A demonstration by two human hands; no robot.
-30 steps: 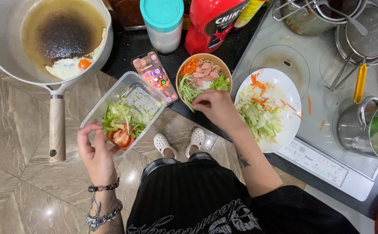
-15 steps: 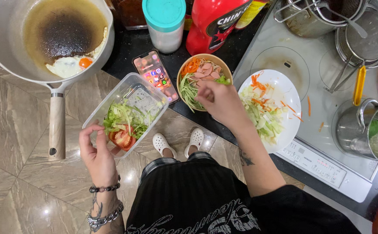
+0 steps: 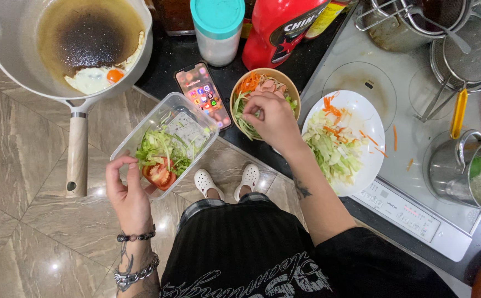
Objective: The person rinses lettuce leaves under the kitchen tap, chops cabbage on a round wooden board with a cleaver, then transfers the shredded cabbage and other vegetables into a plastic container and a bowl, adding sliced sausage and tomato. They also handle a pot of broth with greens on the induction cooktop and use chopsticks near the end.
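Over a dark counter edge above a tiled floor, the left hand [image 3: 129, 193] grips the near rim of a clear plastic container [image 3: 160, 124] of salad — light, flexible, best held by its rim — while the right hand [image 3: 270, 118] pinches soft, limp shreds in the wooden bowl [image 3: 293, 88].

A phone [image 3: 204, 94] lies face up on the dark counter between the clear tub [image 3: 166, 140] and the bowl [image 3: 264, 99], its lit screen pink with small coloured icons. Far centre stand a white jar [image 3: 218, 30] with a teal lid and, right of it, a red bottle [image 3: 280, 26] bearing a white-lettered label. A white control panel [image 3: 400, 212] with small markings edges the cooktop's near side, right.
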